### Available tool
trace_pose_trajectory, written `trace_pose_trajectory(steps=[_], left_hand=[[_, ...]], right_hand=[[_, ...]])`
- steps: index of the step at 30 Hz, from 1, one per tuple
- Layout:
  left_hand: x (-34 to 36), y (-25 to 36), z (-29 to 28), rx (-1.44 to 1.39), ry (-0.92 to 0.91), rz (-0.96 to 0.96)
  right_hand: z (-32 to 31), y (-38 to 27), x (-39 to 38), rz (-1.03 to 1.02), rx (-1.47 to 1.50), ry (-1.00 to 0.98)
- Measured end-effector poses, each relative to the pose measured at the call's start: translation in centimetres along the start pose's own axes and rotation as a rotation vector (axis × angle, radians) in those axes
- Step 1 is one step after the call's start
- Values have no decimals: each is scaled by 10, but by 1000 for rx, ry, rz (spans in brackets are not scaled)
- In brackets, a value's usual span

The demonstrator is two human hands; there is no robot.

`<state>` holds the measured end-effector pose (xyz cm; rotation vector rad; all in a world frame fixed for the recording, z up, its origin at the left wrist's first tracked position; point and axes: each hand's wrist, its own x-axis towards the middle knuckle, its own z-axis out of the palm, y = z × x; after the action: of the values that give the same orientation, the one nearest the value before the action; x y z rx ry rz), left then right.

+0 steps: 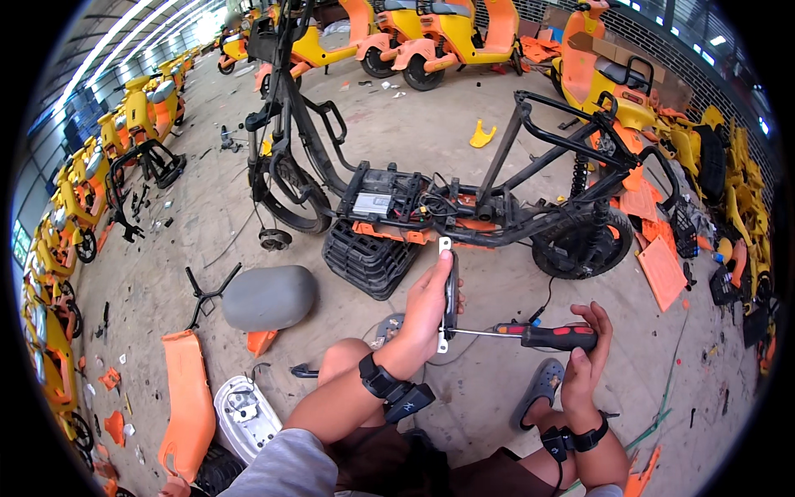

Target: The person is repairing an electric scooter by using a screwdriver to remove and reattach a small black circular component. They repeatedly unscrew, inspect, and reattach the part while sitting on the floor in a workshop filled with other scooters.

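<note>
My left hand grips a narrow dark part with a white metal mounting plate, held upright in front of the scooter frame. The plate has holed tabs at its top and bottom ends. My right hand holds a screwdriver with a black and red handle, its thumb and fingers around the handle's rear and some fingers raised. The shaft points left, and its tip meets the lower tab of the plate. Whether a screw sits there is too small to tell. Both wrists wear black straps with small devices.
A stripped black scooter frame stands ahead, its middle over a black crate. On the floor at left lie a grey seat, an orange panel and a white tray-like part. Yellow-orange scooters and loose panels surround the area.
</note>
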<state>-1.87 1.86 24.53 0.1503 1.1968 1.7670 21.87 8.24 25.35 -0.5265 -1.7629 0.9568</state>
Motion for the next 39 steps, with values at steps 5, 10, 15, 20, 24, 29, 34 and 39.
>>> trace_pose_trajectory(steps=[5,10,15,20,24,29,34,39], left_hand=[[0,-1,2,16,30,3],[0,-2,5,-27,-17,1],[-1,-1,7,-28,0,-11],[2,0,8,-31,-43,-18],[2,-5,1,37,1,-34],[2,-2,-5,45,-15,63],[8,-6,-1,-7,-4,12],[1,3,-3,71,6,-7]], right_hand=[[0,-1,-6,330,134,114],[-7,2,-3,158,124,9],[-1,-7,-1,286,166,60],[-3,-10,2,247,187,68],[-7,-2,0,396,67,46],[-4,-2,-3,295,171,35],[-3,3,0,128,-122,32],[2,0,-2,359,131,98]])
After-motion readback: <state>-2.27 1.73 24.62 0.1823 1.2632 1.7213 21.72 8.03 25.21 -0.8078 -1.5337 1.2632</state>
